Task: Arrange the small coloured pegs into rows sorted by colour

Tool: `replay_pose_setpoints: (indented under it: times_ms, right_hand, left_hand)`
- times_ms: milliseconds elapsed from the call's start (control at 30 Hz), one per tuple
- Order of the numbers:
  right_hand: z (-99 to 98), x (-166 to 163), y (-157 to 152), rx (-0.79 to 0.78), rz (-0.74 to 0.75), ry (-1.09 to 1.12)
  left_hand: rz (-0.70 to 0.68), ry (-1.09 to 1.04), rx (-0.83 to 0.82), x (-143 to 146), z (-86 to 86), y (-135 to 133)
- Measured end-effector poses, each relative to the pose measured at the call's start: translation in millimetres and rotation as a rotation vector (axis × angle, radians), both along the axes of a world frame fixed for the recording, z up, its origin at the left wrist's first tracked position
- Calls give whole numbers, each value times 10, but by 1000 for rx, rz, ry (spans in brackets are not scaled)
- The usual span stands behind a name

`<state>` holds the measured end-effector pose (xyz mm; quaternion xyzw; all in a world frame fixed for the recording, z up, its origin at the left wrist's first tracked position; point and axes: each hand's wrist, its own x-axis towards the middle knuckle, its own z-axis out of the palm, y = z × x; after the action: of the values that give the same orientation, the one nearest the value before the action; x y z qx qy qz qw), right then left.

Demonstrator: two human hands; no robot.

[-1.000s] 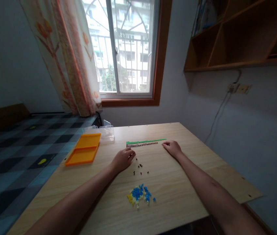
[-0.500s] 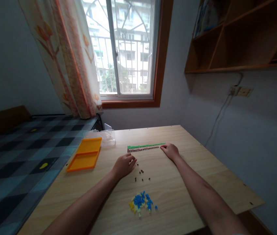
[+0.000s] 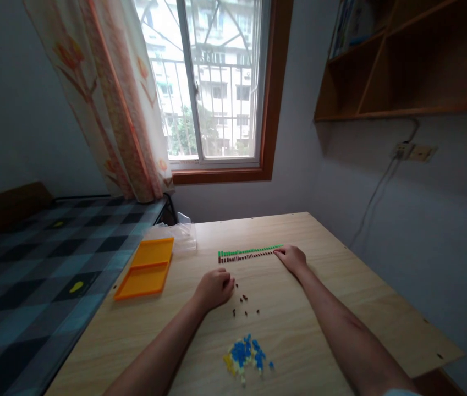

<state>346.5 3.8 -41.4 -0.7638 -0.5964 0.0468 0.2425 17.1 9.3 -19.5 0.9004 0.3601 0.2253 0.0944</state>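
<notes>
Two long rows of tiny pieces run side by side across the wooden table: a green row [image 3: 250,251] behind and a brown row [image 3: 241,257] in front. At the right end of the brown row, my right hand [image 3: 292,258] has its thumb and forefinger pinched together; whatever lies between them is too small to see. My left hand [image 3: 215,288] rests curled on the table in front of the rows' left end, its fingertips largely hidden. Several loose brown pieces [image 3: 244,297] lie just right of and nearer than my left hand.
A heap of blue, yellow and pale pieces [image 3: 245,353] lies near the table's front. To the left sit an orange two-compartment tray [image 3: 141,267] and clear plastic containers [image 3: 183,236]. A bed [image 3: 64,242] adjoins the table's left side; a wall shelf [image 3: 382,115] hangs at the right.
My left hand's fingers have curled in more. My right hand stays at the brown row's end, its fingertips now closer against the last pieces. The view has shifted slightly.
</notes>
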Motion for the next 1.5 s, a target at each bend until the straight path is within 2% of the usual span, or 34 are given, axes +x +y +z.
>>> replay_pose_setpoints:
  times_ms: [433,900,967,1067,1233,1267,1333,1500]
  right_hand:
    - [-24,-87,-42,3,-72,17]
    - [-26,-64,-145,115,-43,83]
    - [4,-86,-178,143,11,121]
    - [70,-212,-240,175,166,186]
    - [170,-679,-383,160,485,233]
    - [181,-774,-413,169,592,209]
    - [196,-924,-464,184,711,120]
    - [194,-1042,-502,155,824,-67]
  left_hand:
    - [6,16,-35,0,5,6]
    - [14,18,-66,38,36,-2]
    - [20,19,-79,50,36,15]
    - [37,5,-103,58,20,61]
    - [25,-18,-170,6,5,107]
    - [8,-17,-182,-11,11,100]
    - [-18,-14,-196,-40,29,73]
    - [-12,-7,-186,-50,62,6]
